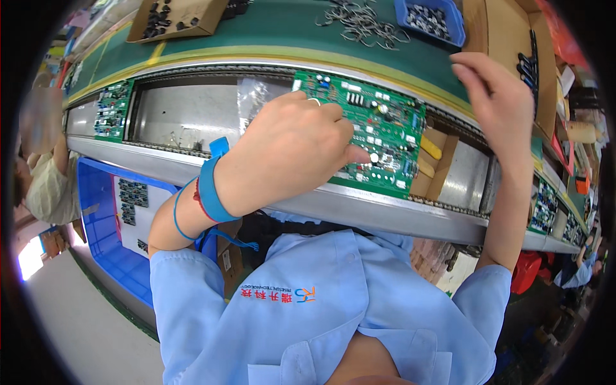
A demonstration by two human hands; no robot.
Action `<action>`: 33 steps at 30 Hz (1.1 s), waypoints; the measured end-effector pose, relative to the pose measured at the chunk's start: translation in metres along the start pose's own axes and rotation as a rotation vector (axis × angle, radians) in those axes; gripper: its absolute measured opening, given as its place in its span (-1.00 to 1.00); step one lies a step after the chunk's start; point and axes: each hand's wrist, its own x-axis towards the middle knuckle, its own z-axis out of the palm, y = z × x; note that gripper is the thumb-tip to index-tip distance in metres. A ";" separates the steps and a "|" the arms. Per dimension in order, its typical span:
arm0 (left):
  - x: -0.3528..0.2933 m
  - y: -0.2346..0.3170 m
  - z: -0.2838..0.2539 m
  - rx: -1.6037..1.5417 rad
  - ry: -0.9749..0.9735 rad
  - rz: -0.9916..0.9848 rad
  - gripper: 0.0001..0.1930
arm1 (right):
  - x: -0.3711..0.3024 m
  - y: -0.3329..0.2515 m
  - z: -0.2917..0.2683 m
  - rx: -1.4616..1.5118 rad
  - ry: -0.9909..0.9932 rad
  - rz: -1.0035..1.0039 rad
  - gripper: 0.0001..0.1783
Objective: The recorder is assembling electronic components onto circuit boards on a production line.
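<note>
My left hand (292,144), with a blue strap at its wrist, lies over the left part of a green circuit board (388,122) crowded with small components. Its fingers are curled and their tips are hidden; the thumb reaches out by a white, round-topped component (374,158). My right hand (500,96) is raised past the board's right end, near the blue tray (428,25) of small dark and light parts. Its fingers are bent in with thumb and forefinger together, and whatever they may hold is too small to make out.
A metal rail (321,204) with a chain runs across in front of me. Further boards (112,112) sit along it. Bent wire-like parts (360,22) and a carton (176,19) of black pieces lie on the green surface. A blue bin (96,212) stands at left. Other people work at both sides.
</note>
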 end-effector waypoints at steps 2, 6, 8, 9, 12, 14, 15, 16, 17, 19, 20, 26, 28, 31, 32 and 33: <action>0.005 -0.014 -0.007 0.007 0.019 -0.015 -0.69 | 0.007 0.022 -0.013 0.050 0.067 0.128 -0.80; 0.011 -0.073 -0.024 0.127 0.158 -0.241 -0.76 | 0.009 0.093 -0.039 -0.243 0.015 0.366 -0.68; 0.003 -0.109 -0.034 0.219 0.380 -0.317 -0.76 | -0.001 0.135 -0.045 -0.250 -0.150 0.418 -0.63; 0.002 -0.124 -0.039 0.233 0.411 -0.375 -0.76 | -0.004 0.146 -0.045 -0.282 -0.334 0.493 -0.57; 0.000 -0.158 -0.052 0.256 0.456 -0.518 -0.79 | -0.002 0.151 -0.037 -0.064 -0.493 0.535 -0.49; -0.002 -0.172 -0.056 0.259 0.463 -0.549 -0.80 | 0.000 0.161 -0.017 0.084 -0.439 0.427 -0.53; 0.005 -0.176 -0.054 0.255 0.465 -0.538 -0.80 | 0.003 0.163 -0.013 0.116 -0.411 0.393 -0.55; 0.013 -0.180 -0.049 0.266 0.452 -0.485 -0.82 | 0.004 0.166 -0.010 0.144 -0.385 0.362 -0.58; 0.022 -0.184 -0.044 0.280 0.441 -0.435 -0.83 | 0.005 0.163 -0.006 0.163 -0.331 0.349 -0.63; 0.043 -0.192 -0.029 0.328 0.411 -0.357 -0.82 | 0.007 0.164 -0.004 0.118 -0.341 0.355 -0.65; 0.054 -0.197 -0.021 0.384 0.381 -0.286 -0.80 | 0.008 0.163 -0.005 0.083 -0.354 0.352 -0.66; 0.085 -0.229 0.026 0.511 0.399 -0.226 -0.66 | 0.014 0.117 -0.009 -0.289 -0.083 0.357 -0.72; 0.087 -0.232 0.026 0.502 0.342 -0.183 -0.67 | 0.023 0.100 -0.017 -0.224 0.031 0.372 -0.75; 0.077 -0.240 0.019 0.617 0.347 -0.168 -0.76 | 0.039 0.076 -0.011 -0.087 0.166 0.227 -0.80; 0.087 -0.244 0.019 0.651 0.335 -0.197 -0.78 | 0.042 0.071 -0.014 -0.067 0.224 0.089 -0.81; 0.097 -0.217 0.019 0.564 0.391 -0.178 -0.82 | 0.050 0.067 -0.006 -0.073 0.208 0.116 -0.81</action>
